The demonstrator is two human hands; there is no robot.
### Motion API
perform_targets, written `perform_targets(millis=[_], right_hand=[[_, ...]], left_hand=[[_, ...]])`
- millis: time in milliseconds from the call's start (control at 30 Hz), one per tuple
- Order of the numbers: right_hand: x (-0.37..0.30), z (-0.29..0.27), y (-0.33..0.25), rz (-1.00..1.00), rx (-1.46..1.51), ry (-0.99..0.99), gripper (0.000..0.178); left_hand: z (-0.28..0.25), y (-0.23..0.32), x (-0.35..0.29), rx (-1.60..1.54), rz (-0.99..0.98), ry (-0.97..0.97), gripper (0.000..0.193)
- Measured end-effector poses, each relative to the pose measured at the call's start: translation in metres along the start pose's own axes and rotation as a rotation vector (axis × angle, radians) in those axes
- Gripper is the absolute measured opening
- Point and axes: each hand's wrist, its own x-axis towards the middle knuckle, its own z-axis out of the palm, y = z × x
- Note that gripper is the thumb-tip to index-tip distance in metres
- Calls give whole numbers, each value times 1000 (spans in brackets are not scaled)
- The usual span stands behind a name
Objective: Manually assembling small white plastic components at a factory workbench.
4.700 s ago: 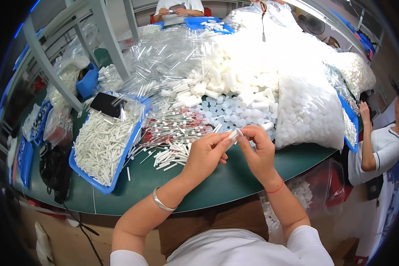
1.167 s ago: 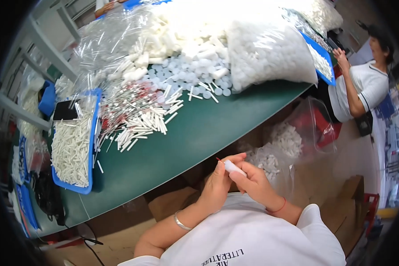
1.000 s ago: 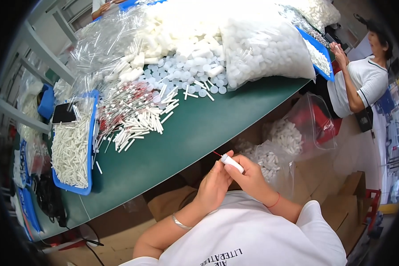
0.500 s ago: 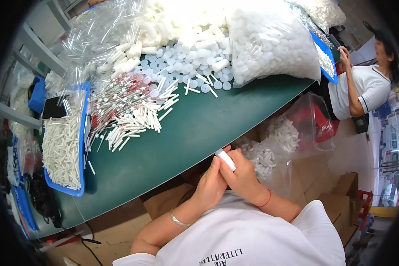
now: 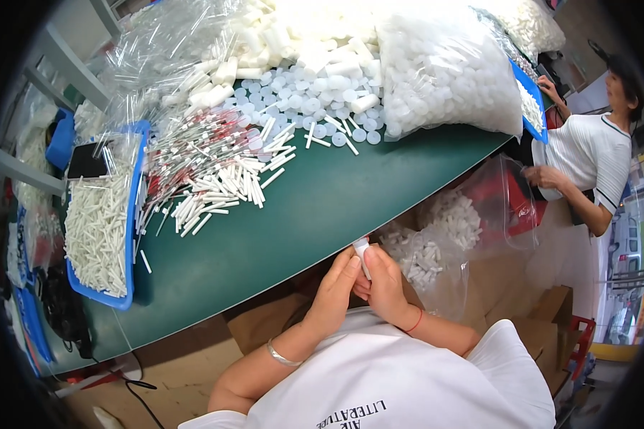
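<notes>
A small white plastic cylinder (image 5: 363, 252) stands nearly upright between my two hands, just off the near edge of the green table (image 5: 315, 207). My left hand (image 5: 336, 280) closes on it from the left, with the thumb pressed along its side. From the right, my right hand (image 5: 388, 282) grips the same cylinder, its thumb lying close to the other one. Fingers cover the cylinder's lower part. On the table beyond are loose white sticks (image 5: 225, 182), translucent round caps (image 5: 300, 100) and larger white cylinders (image 5: 254, 43).
A blue tray (image 5: 130, 236) full of white sticks stands at the left, beside thin red-and-metal rods (image 5: 172, 157). A big bag of caps (image 5: 451, 79) sits at the far right. Below the edge hangs an open plastic bag (image 5: 436, 264) of white pieces. A co-worker (image 5: 583, 154) stands at right.
The cylinder has turned more upright between my hands, and my left hand's grip has shifted. The co-worker's hands have parted, one lowering toward the bag below the table edge.
</notes>
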Motion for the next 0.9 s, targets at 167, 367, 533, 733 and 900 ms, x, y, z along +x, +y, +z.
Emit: perform_targets(millis=[167,367,533,733,900], right_hand=[[1,7,8,-56,-23,155,33],[1,-9,0,101,148,-52,37],[-5,-40,-21,19,-317,-57,34],[-8,-58,-48,-561,-919,-360,70],[-6,-56,-47,-528,-867,-373,72]], left_hand=[[3,16,4,106,-8,-40,45],[0,18,5,-15,-80,-36,43],[5,13,5,-80,-89,65,39],[10,24,0,-244,-235,-30,40],[13,28,-1,-227,-263,-56,42]])
